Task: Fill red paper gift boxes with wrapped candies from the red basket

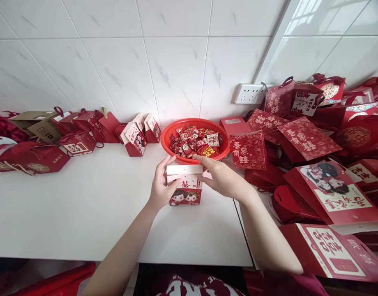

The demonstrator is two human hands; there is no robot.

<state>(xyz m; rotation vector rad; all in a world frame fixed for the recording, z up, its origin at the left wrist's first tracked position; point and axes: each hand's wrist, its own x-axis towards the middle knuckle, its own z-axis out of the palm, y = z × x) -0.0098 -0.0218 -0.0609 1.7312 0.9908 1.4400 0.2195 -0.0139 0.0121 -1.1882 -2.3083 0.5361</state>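
Note:
A small red and white box (185,196) with two cartoon faces stands upright on the white table (99,209), in front of me. My left hand (164,183) holds its left side, with the thumb on the front face and the fingers round the upper left edge. At the right side my right hand (220,176) has its fingers at the upper right corner, spread apart and bent over the edge. Whether they press on the box is hard to tell. Just behind the box sits a red basket (167,149) filled with small wrapped candies (193,142).
Red gift boxes (78,142) line the left back of the table, with two small cartoon boxes (135,139) near the basket. Many red boxes and bags (309,139) pile up on the right. A white power socket (252,93) is on the tiled wall.

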